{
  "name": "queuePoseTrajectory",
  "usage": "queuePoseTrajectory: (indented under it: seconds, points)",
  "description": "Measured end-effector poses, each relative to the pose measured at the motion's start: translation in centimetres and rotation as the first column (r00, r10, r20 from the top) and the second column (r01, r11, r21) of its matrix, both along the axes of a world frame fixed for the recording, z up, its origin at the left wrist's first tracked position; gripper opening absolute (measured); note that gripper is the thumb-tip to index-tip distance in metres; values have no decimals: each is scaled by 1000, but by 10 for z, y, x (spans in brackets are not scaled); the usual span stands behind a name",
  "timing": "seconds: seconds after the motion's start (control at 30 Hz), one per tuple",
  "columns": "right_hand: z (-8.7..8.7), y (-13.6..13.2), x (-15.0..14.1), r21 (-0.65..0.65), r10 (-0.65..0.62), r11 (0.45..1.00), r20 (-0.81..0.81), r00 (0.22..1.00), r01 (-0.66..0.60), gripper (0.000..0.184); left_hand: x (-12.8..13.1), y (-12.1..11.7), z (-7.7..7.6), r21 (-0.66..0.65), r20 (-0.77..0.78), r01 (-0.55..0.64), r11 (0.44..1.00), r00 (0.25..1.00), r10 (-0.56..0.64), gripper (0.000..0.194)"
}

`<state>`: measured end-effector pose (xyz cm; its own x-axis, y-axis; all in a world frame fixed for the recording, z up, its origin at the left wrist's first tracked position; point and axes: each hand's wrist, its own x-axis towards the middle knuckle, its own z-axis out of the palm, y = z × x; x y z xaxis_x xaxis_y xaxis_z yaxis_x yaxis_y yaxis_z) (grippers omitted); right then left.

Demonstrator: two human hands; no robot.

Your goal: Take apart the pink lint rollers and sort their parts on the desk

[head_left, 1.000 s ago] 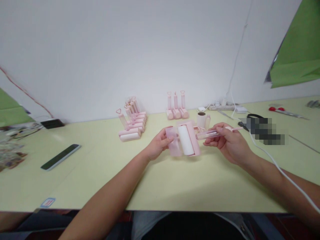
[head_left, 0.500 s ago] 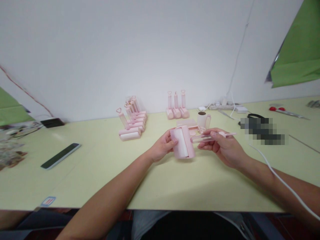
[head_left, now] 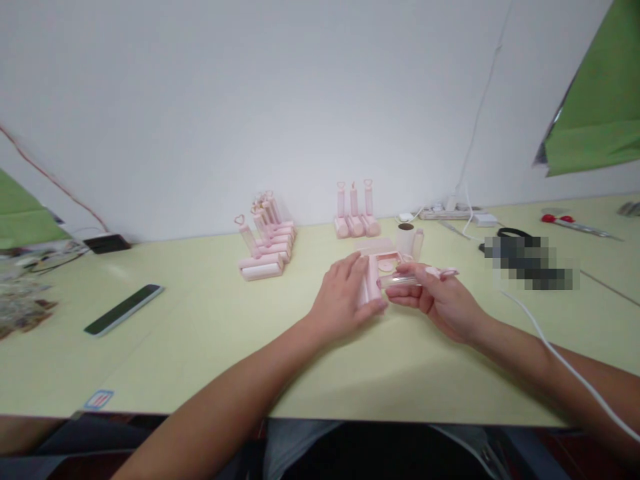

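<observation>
My left hand point(head_left: 345, 293) is closed round the pink cased head of a lint roller point(head_left: 371, 280), its fingers over the top and thumb along the near end. Between the thumb and fingers of my right hand point(head_left: 440, 297) lies the roller's clear handle point(head_left: 400, 281), held sideways with its pink end pointing right. The handle's left end meets the side of the head; whether it is seated there I cannot tell. Just behind my hands are an open pink tray-like part point(head_left: 387, 255), a white paper roll point(head_left: 405, 239) and another clear handle point(head_left: 419, 245).
Several pink lint rollers point(head_left: 265, 263) stand in a row at centre left, and three more point(head_left: 355, 225) by the wall. A phone point(head_left: 124, 310) lies at left. On the right are a power strip point(head_left: 445, 213), red-handled scissors point(head_left: 575, 225) and a white cable point(head_left: 545, 337).
My left hand has shifted from the head's left edge to wrap over it. The head has turned and sits closer to the table, and the handle has moved slightly left with my right hand.
</observation>
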<state>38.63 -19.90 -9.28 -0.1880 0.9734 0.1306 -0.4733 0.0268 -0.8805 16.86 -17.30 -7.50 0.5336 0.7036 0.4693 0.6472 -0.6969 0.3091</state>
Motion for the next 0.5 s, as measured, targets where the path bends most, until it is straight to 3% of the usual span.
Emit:
queuePoseTrajectory:
  seconds: [0.13,0.33,0.5]
  points:
    - [4,-2,-1,-17,66,998,-49,997,-67,28,10,-23,2,17,-219,44,999,975,-40,114]
    - [5,-1,0,-2,140,990,-32,990,-140,30,11,-31,3,-80,-249,-48,996,968,26,89]
    - [7,-3,4,18,144,989,-3,990,-144,32,-12,-13,14,-59,-351,-226,972,917,192,72]
